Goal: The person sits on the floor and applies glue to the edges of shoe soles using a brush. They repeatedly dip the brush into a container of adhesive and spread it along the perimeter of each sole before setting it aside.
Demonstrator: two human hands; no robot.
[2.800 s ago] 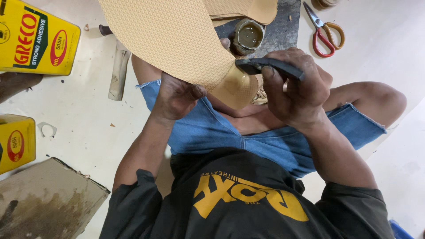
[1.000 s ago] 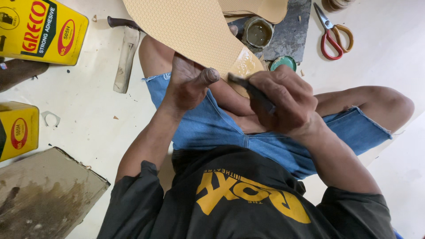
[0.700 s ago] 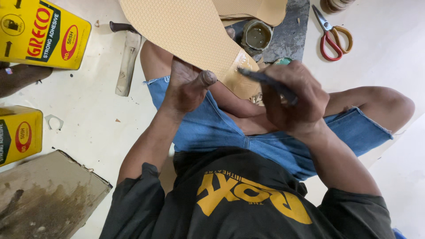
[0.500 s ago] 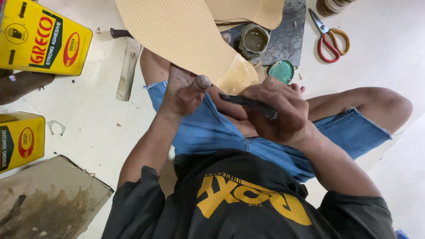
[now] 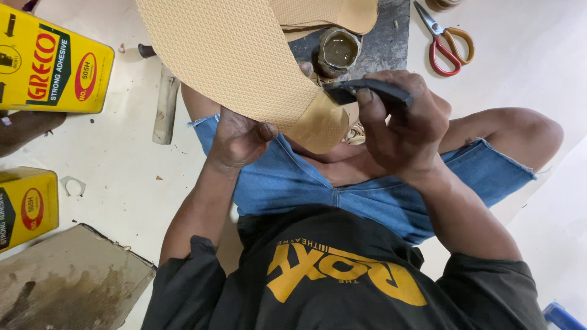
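A tan textured rubber sole sheet (image 5: 226, 58) slants from the top of the view down to my lap. My left hand (image 5: 239, 135) grips its near edge from below, thumb on the tan surface. My right hand (image 5: 400, 119) is closed around a dark-handled tool (image 5: 367, 91), and the tool's tip touches the glossy lower end of the sole (image 5: 324, 122). Both hands work above my blue denim shorts (image 5: 318, 183).
An open glue pot (image 5: 338, 50) sits on a dark slab (image 5: 388, 43) behind the sole. Red-handled scissors (image 5: 445, 41) lie at the top right. Two yellow adhesive cans (image 5: 52, 64) (image 5: 27, 205) stand at left, with a stained board (image 5: 67, 284) and a wooden-handled tool (image 5: 165, 110).
My right hand with the dark tool has lifted from beside the sole's tip up to its far side. The sole has tilted slightly. A green lid seen earlier is now hidden.
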